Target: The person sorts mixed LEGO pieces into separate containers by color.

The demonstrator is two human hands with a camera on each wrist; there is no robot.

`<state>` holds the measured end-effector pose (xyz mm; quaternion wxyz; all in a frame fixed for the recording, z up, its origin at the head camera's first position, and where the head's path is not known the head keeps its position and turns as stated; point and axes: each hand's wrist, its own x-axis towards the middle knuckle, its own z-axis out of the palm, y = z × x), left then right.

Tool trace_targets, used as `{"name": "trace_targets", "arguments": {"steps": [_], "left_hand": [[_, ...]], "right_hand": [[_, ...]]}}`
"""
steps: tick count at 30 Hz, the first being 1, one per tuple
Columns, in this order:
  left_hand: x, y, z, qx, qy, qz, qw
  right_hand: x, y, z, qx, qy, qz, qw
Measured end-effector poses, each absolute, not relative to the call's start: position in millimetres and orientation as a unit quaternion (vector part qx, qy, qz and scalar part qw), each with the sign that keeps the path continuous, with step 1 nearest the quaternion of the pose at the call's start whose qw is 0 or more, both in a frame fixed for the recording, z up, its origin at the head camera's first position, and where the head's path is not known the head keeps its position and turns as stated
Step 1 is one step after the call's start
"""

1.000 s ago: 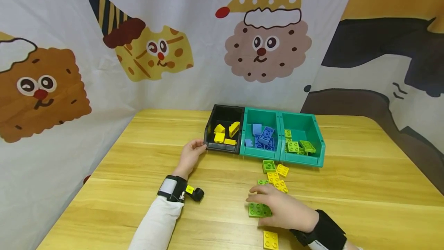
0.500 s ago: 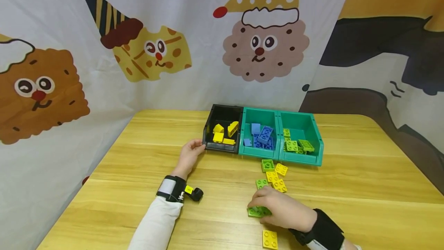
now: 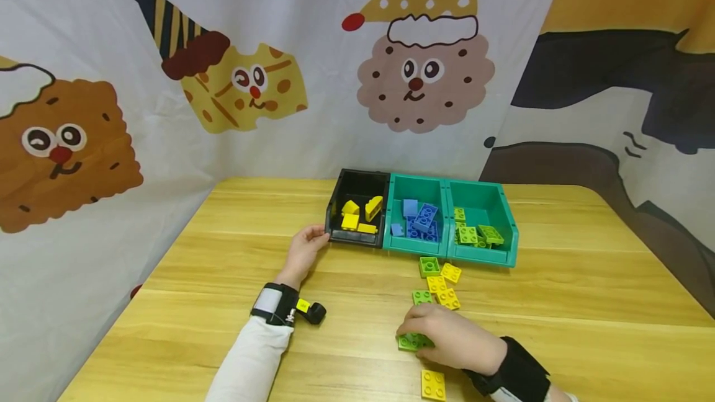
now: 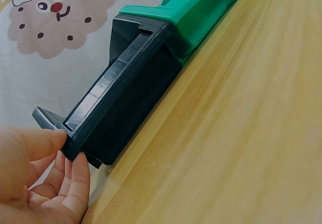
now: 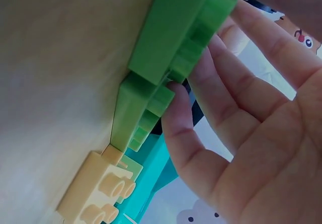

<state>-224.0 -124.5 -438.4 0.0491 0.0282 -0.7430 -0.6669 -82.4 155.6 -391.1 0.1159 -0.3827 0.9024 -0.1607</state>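
Note:
My left hand [image 3: 304, 254] pinches the front left corner of a black bin [image 4: 133, 100], thumb on the rim and fingers beneath it. Yellow bricks [image 3: 350, 222] lie in that bin. My right hand [image 3: 457, 340] is curled over a green toy building brick [image 3: 408, 343] on the table, its fingers and thumb at the brick's edges and partly hiding it. In the right wrist view the green brick [image 5: 173, 30] stands close to the fingers, its studs facing the palm. Just beyond it lies a smaller green brick [image 3: 422, 298].
Two teal bins adjoin the black one: the middle bin [image 3: 416, 245] holds blue bricks [image 3: 426, 218], the right bin [image 3: 485, 256] green ones [image 3: 468, 236]. Loose yellow bricks [image 3: 448, 298] and a green brick [image 3: 429, 266] lie before them. Another yellow brick [image 3: 432, 384] sits near me.
My right hand has lowered onto the green brick, and its fingers have closed in around it. My left hand stays at the black bin's corner.

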Motion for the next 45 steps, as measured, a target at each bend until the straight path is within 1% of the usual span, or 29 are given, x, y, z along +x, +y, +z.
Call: {"name": "trace_targets", "arguments": {"steps": [11, 30, 36, 42, 45], "left_hand": [[-225, -124, -440, 0.028, -0.741, -0.67, 0.048], [-225, -125, -440, 0.029, -0.738, -0.672, 0.046], [-226, -125, -441, 0.028, -0.737, -0.674, 0.045], [-225, -124, -438, 0.026, -0.741, -0.67, 0.046], [-224, -125, -437, 0.026, -0.743, -0.667, 0.048]], "right_hand": [[-83, 156, -389, -0.39, 0.898, -0.172, 0.113], [-79, 155, -387, -0.379, 0.905, -0.187, 0.058], [-80, 157, -389, -0.389, 0.899, -0.201, 0.017], [-81, 162, -386, -0.375, 0.902, -0.211, -0.023], [-83, 166, -381, -0.367, 0.901, -0.224, -0.058]]}}
